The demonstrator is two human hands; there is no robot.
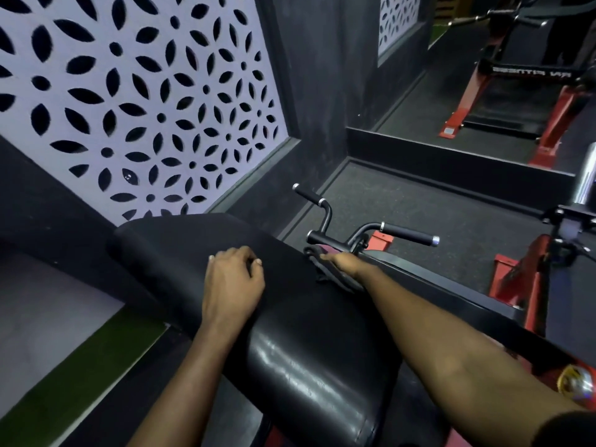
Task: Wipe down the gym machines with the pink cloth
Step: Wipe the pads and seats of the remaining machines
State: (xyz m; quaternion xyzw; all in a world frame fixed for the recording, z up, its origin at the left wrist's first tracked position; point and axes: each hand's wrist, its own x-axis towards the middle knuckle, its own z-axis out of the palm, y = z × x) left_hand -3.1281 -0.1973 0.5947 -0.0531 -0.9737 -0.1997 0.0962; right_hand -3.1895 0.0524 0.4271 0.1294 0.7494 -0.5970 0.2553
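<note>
A person leans over the black pad [290,317] of a gym machine, both bare forearms stretched across it. The left hand [233,279] rests on top of the pad near its middle, fingers curled under and holding nothing. The right hand [343,264] reaches to the pad's far right edge, where the pink cloth [326,249] lies bunched against the fingertips. Only a sliver of pink shows beyond the hand, among darker folds. Whether the fingers grip the cloth or lie flat on it cannot be told, since the back of the hand hides them. Just beyond the pad's far edge, past the cloth, stand the machine's black handlebars [406,235]. Right of the pad is the red frame [529,285], and left of it a pale cut-out wall panel [129,91].
</note>
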